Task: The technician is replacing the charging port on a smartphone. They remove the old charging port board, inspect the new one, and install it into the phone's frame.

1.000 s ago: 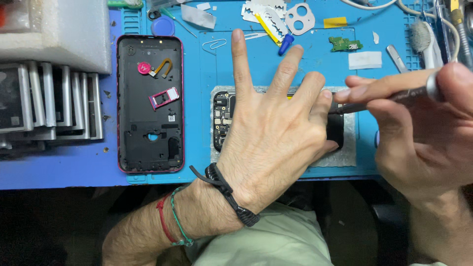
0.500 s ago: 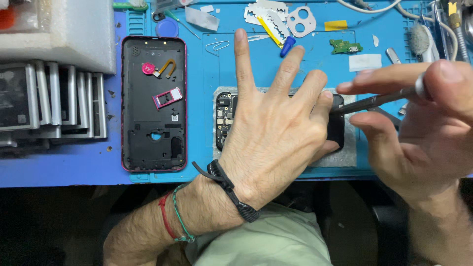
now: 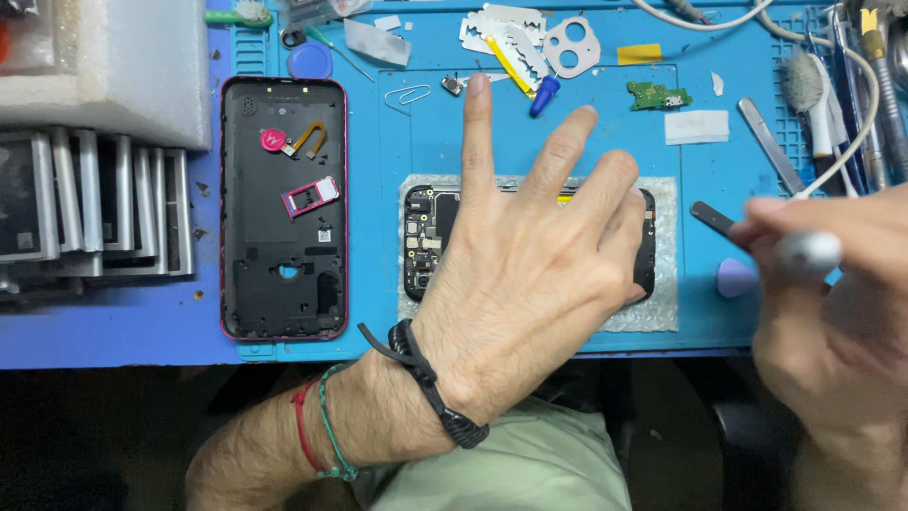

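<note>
My left hand (image 3: 530, 274) lies flat, fingers spread, on an opened phone (image 3: 426, 237) whose circuit board shows at its left end. The phone rests on a silvery pad (image 3: 662, 312) on the blue work mat (image 3: 378, 170). My right hand (image 3: 832, 293) is blurred at the right edge, closed around a grey-handled tool (image 3: 804, 251), away from the phone. A black phone back cover (image 3: 282, 208) with a red rim lies to the left, with a pink round part and a pink tray inside it.
A white foam block (image 3: 104, 66) and a row of upright phone parts (image 3: 95, 203) stand at the left. Blades (image 3: 501, 33), a small green board (image 3: 657, 96), a brush (image 3: 809, 90), tweezers (image 3: 768, 142), cables and a purple pick (image 3: 733, 279) lie on the mat's far and right side.
My right hand has pulled the tool off the phone and moved it right and toward me. My left hand stays spread on the phone.
</note>
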